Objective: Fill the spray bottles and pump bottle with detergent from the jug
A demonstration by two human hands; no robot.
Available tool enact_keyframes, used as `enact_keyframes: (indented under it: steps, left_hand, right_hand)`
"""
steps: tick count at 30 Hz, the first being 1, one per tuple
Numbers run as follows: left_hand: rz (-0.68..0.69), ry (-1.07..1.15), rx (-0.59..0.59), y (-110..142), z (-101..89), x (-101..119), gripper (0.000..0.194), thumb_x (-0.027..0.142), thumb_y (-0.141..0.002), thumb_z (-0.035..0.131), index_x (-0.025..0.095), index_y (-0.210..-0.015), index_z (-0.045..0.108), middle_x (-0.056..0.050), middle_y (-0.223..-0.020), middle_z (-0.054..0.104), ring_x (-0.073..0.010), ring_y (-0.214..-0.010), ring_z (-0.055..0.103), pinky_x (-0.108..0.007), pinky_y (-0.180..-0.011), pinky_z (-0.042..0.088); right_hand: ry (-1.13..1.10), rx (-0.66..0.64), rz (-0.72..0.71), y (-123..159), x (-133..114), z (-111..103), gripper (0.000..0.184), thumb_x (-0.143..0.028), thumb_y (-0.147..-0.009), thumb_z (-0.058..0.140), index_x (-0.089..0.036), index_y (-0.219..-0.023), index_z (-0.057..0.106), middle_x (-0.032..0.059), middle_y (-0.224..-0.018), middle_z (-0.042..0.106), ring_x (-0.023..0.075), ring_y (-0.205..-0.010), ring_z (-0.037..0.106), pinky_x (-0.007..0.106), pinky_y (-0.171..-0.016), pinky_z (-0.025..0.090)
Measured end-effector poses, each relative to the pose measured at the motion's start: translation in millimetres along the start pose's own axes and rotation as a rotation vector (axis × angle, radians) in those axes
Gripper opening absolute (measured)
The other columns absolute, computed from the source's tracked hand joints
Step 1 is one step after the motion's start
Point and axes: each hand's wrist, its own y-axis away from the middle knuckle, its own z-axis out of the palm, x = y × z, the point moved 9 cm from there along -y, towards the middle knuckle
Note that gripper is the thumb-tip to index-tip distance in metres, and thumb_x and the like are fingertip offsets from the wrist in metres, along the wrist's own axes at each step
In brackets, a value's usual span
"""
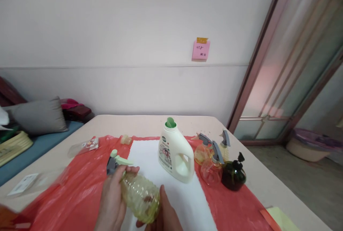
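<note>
A clear yellow spray bottle with a textured body is tilted between my two hands, over the near part of a white sheet. My left hand wraps around its neck, just below the grey and pale green spray head. Fingers of my right hand close on the bottle's base from the right and below. Beyond the bottle, a large cream jug stands upright on the sheet, its side handle facing right and a green spout in its open mouth.
Red plastic sheeting covers much of the table. Several spray bottles and a dark green pump bottle stand at the right. Clear packaging lies left, with a small yellowish piece at the back. A pink note is taped to the wall.
</note>
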Motion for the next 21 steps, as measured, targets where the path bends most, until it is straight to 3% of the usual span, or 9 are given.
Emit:
enact_keyframes:
  steps: [1,3,5,9,12,14,17,19,21]
  left_hand:
    - [0.015,0.000,0.016,0,-0.9,1,0.017,0.028,-0.069,0.078,0.018,-0.067,0.064,-0.002,-0.069,0.071,-0.0190,-0.078,0.072,-0.024,-0.067,0.057]
    - [0.028,0.002,0.052,1,-2.9,2,0.014,0.026,-0.070,0.076,0.018,-0.067,0.065,-0.002,-0.069,0.071,-0.0187,-0.076,0.072,-0.024,-0.066,0.057]
    - [0.003,-0.014,0.055,1,-1.8,0,0.014,0.028,-0.070,0.076,0.019,-0.068,0.064,-0.003,-0.071,0.073,-0.0192,-0.074,0.072,-0.025,-0.065,0.057]
    - [-0.027,-0.092,0.019,-1,-0.2,-1,0.023,0.035,-0.066,0.080,0.018,-0.066,0.065,-0.007,-0.073,0.076,-0.0198,-0.074,0.071,-0.026,-0.064,0.057]
    - [-0.011,-0.152,0.035,-1,-6.1,2,0.026,0.038,-0.061,0.081,0.017,-0.065,0.066,-0.006,-0.072,0.076,-0.0203,-0.076,0.071,-0.024,-0.066,0.056]
    - [0.032,-0.216,0.024,2,-5.5,4,0.025,0.040,-0.061,0.079,0.018,-0.066,0.067,-0.005,-0.075,0.077,-0.0212,-0.076,0.071,-0.025,-0.067,0.056]
    - [0.150,-0.508,-0.097,18,15.5,3,0.024,0.041,-0.063,0.076,0.019,-0.069,0.072,-0.002,-0.067,0.074,-0.0227,-0.069,0.069,-0.029,-0.063,0.055]
    - [0.186,-0.745,-0.266,36,40.6,-13,0.020,0.040,-0.065,0.074,0.020,-0.067,0.073,-0.001,-0.059,0.069,-0.0243,-0.064,0.067,-0.032,-0.062,0.055]
    - [0.208,-0.886,-0.478,55,65.6,-35,0.019,0.038,-0.073,0.067,0.021,-0.075,0.075,-0.003,-0.070,0.074,-0.0260,-0.076,0.070,-0.033,-0.076,0.056]
  right_hand:
    - [-0.002,0.024,-0.049,1,-5,-2,0.101,-0.098,-0.059,0.044,-0.014,-0.113,0.059,0.0136,-0.087,0.073,0.0152,-0.049,0.063,0.022,-0.039,0.040]
    - [0.028,0.071,-0.290,8,-27,-5,0.095,-0.078,-0.052,0.078,-0.024,-0.125,0.051,0.0091,-0.111,0.070,0.0146,-0.066,0.066,0.023,-0.049,0.049]
    - [0.097,0.062,-0.463,17,-42,-2,0.101,-0.057,-0.044,0.092,-0.027,-0.129,0.046,0.0059,-0.117,0.066,0.0137,-0.073,0.065,0.023,-0.053,0.051]
    - [0.224,-0.101,-0.407,17,-37,12,0.092,-0.076,-0.056,0.078,-0.019,-0.122,0.049,0.0057,-0.098,0.069,0.0128,-0.056,0.063,0.027,-0.050,0.049]
    - [0.302,-0.090,-0.422,17,-36,8,0.092,-0.081,-0.053,0.073,-0.016,-0.116,0.055,0.0088,-0.094,0.071,0.0232,-0.069,0.068,0.040,-0.064,0.055]
    - [0.427,0.026,-0.510,20,-43,-4,0.094,-0.067,-0.049,0.082,-0.015,-0.122,0.056,0.0141,-0.110,0.070,0.0334,-0.098,0.067,0.051,-0.088,0.052]
    - [0.910,0.329,-0.757,33,-61,-16,0.110,-0.039,-0.039,0.088,-0.017,-0.139,0.048,0.0187,-0.142,0.055,0.0427,-0.132,0.048,0.058,-0.111,0.035]
    - [1.243,0.473,-0.899,41,-64,-14,0.101,-0.031,-0.040,0.085,-0.018,-0.135,0.054,0.0191,-0.134,0.061,0.0448,-0.125,0.054,0.060,-0.108,0.039]
    - [1.359,0.543,-0.981,49,-65,-17,0.075,-0.029,-0.052,0.079,-0.018,-0.125,0.061,0.0172,-0.114,0.071,0.0414,-0.107,0.065,0.058,-0.099,0.047]
